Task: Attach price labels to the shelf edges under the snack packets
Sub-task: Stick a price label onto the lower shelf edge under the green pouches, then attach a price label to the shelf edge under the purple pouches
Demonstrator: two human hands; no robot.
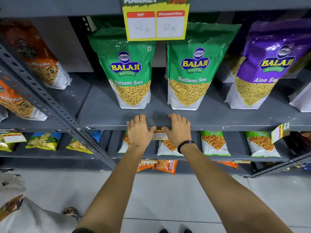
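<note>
Two hands press price label (159, 134) against front edge of grey shelf (235, 127), below two green Ratlami Sev packets (129, 71). Left hand (138, 132) and right hand (178, 130): fingers curled over shelf lip, thumbs pinning label between them. Label yellow with red-topped white boxes, mostly hidden, writing unreadable. Black bead bracelet (185, 145) on right wrist.
</note>
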